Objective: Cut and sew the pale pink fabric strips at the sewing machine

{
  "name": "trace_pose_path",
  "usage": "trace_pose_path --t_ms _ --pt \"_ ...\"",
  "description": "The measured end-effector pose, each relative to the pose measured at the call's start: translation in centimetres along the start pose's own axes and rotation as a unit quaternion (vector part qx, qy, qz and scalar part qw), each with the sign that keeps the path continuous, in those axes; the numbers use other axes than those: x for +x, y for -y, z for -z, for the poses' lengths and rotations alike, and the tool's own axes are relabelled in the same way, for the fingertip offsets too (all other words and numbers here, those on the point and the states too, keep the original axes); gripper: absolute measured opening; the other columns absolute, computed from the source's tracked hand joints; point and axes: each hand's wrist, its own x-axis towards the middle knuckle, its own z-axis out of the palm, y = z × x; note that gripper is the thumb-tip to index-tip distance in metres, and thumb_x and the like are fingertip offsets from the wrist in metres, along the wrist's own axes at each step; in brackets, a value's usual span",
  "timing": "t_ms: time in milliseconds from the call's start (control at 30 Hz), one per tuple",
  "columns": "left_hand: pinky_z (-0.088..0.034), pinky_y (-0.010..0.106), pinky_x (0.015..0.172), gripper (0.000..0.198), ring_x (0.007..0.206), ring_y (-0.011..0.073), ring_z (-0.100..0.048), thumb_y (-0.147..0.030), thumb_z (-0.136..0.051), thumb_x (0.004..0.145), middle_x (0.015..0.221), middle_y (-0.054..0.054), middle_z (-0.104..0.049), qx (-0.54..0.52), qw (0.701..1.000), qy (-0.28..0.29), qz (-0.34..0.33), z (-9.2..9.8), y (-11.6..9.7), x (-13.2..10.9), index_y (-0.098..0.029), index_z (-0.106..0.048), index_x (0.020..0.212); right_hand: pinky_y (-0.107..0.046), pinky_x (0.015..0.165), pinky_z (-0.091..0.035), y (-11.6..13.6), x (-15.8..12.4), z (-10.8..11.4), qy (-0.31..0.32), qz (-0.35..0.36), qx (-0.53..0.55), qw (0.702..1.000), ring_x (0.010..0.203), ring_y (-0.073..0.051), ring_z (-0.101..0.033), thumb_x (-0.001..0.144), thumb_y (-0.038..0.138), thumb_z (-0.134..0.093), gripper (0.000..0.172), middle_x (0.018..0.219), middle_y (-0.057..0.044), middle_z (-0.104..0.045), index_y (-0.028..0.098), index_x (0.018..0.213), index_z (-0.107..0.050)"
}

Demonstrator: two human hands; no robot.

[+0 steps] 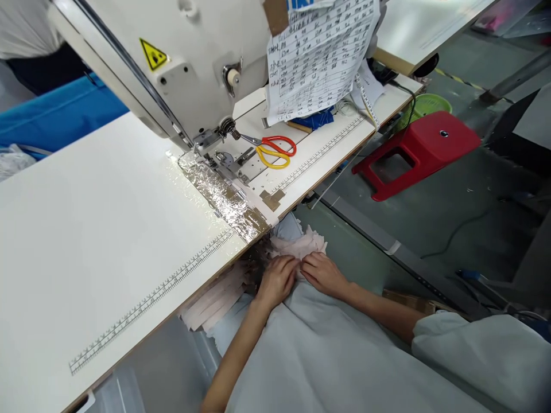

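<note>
Both my hands rest in my lap, just below the front edge of the white sewing table (99,229). My left hand (276,279) and my right hand (323,273) meet on a stack of pale pink fabric pieces (301,244), fingers curled and pinching at its near edge. More pink strips (215,301) hang under the table edge to the left. A light grey cloth (318,355) covers my lap. The sewing machine (172,63) stands above, its needle area (210,146) over a silver foil strip (224,195).
Red and yellow scissors (273,150) lie on the table right of the needle. A printed sheet (318,51) hangs on the machine. A red plastic stool (419,150) and green basket (424,105) stand on the floor at right. Blue fabric (55,117) lies at far left.
</note>
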Motion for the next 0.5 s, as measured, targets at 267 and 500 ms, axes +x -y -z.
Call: trace_pose_path --t_ms 267,500 --pt "-0.049 0.029 0.061 0.022 0.067 0.0194 -0.064 -0.025 -0.044 0.099 0.091 0.008 -0.070 0.086 0.990 0.096 0.063 -1.1 1.5 -2.4 -0.018 -0.064 0.106 -0.031 0.075 -0.046 -0.9 -0.3 0.4 0.063 -0.060 0.051 0.995 0.079 -0.020 -0.058 0.102 0.024 -0.041 0.028 0.081 -0.006 -0.064 0.017 0.089 -0.064" --pt "-0.053 0.031 0.075 0.022 0.093 0.0215 -0.063 -0.023 -0.045 0.097 0.097 0.009 -0.066 0.051 0.994 0.093 0.024 -1.4 1.6 -2.5 -0.019 -0.066 0.101 -0.025 0.059 -0.042 -1.9 1.6 -0.4 0.084 -0.183 0.019 0.979 0.072 -0.020 -0.064 0.096 0.026 -0.055 0.024 0.080 -0.002 -0.068 0.018 0.119 -0.058"
